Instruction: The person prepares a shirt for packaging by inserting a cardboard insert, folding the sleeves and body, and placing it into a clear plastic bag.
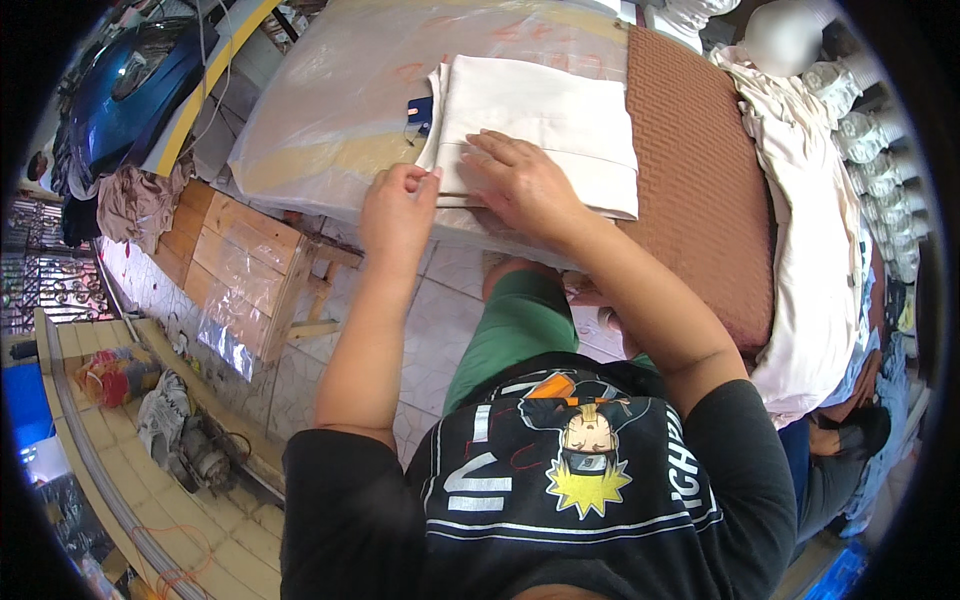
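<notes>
A folded cream garment [560, 105] lies on a padded surface wrapped in clear plastic [330, 85]. My left hand [398, 205] is at the garment's near left corner, its thumb and fingers pinched on the edge. Flat across the near part of the cloth rests my right hand [525, 185], fingers spread and holding nothing. A dark blue tag [418, 110] sticks out past the garment's left edge, with a thin string beside it. The exact kind of garment cannot be told from its folds.
A brown quilted cover [690, 180] adjoins on the right, with more cream cloth [800, 230] draped beyond it. To the left stand a low wooden bench [240, 255] and a shiny blue vehicle part [140, 85]. Another person's arm [830, 440] shows at the lower right.
</notes>
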Demonstrator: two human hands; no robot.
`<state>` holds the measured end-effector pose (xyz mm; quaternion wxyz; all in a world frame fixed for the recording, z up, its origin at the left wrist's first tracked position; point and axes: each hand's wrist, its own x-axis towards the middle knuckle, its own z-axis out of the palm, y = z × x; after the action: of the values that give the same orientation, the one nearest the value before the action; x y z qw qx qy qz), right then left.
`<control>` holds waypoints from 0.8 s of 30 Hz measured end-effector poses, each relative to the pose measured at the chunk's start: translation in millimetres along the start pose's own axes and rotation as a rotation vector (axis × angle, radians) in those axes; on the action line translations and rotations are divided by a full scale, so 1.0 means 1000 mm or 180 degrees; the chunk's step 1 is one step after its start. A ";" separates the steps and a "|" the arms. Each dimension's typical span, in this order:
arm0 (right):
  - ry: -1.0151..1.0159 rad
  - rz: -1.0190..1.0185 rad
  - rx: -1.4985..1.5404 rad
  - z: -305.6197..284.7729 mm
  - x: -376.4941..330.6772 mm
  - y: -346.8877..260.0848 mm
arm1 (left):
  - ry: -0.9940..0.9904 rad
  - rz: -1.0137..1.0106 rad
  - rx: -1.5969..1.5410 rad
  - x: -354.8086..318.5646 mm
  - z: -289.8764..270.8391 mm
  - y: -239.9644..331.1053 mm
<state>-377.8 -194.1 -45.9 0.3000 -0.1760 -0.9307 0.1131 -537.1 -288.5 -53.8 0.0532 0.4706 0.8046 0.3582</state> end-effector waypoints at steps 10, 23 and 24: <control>0.0299 0.0065 0.0030 0.035 0.003 -0.008 | -0.0446 -0.0254 -0.0478 -0.001 -0.001 -0.007; 0.0212 0.0398 0.0780 0.034 0.002 -0.007 | -0.1020 -0.0547 0.0035 0.009 -0.015 -0.011; 0.0187 0.0400 0.0765 0.035 0.002 -0.008 | -0.0960 -0.0478 0.0027 0.009 -0.013 -0.012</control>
<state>-402.2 -204.3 -70.6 0.3384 -0.1999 -0.8884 0.2372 -556.1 -292.2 -50.0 0.1981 0.4578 0.8219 0.2752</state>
